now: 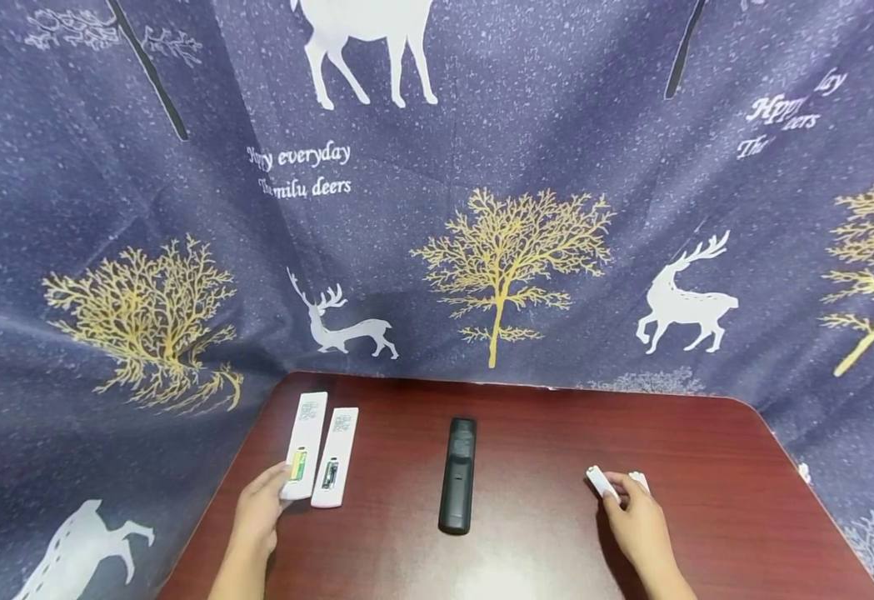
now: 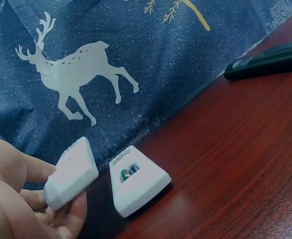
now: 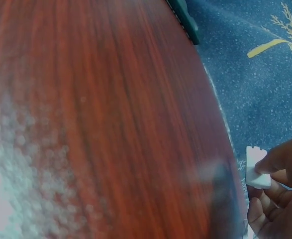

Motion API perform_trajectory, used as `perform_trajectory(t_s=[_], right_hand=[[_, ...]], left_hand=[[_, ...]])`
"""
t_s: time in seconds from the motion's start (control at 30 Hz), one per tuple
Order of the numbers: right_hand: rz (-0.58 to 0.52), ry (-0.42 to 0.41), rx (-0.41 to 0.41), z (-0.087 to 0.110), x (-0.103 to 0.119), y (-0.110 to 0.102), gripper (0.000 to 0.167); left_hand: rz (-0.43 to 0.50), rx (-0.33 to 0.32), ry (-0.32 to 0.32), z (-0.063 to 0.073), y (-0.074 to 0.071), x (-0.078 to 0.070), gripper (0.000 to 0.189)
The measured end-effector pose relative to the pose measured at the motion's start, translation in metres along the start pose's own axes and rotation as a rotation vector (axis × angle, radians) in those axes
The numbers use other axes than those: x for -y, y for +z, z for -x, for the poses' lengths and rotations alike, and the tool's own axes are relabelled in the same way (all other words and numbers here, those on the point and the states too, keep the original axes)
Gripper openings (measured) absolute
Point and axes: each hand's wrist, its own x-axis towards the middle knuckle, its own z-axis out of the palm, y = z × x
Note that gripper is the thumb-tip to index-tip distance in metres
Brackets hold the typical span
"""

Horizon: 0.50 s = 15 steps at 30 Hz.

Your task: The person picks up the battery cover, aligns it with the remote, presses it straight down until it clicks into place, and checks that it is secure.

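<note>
Head view: blue deer cloth (image 1: pixel 407 233) hangs behind a shiny, streaky red surface (image 1: pixel 534 450). Left hand (image 1: pixel 259 505) grips a long white remote (image 1: pixel 307 433); right hand (image 1: pixel 636 518) pinches a small white lid (image 1: pixel 599 479).

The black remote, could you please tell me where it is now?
In the head view, the black remote lies near the middle of the table, between the nearest white remote at left and the right hand.
</note>
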Motion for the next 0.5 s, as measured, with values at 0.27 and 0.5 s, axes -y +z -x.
perform_trajectory(t_s=[0.27,0.5], right_hand=[[-0.009,0.018,0.009,-0.0011,0.0005,0.0018,0.029],[-0.051,0.036,0.035,-0.0019,0.0005,0.0021,0.029]], left_hand=[[0.057,0.026,0.001,0.0017,0.0046,0.0006,0.057],[0.077,0.064,0.0,0.0043,0.0083,-0.002,0.057]])
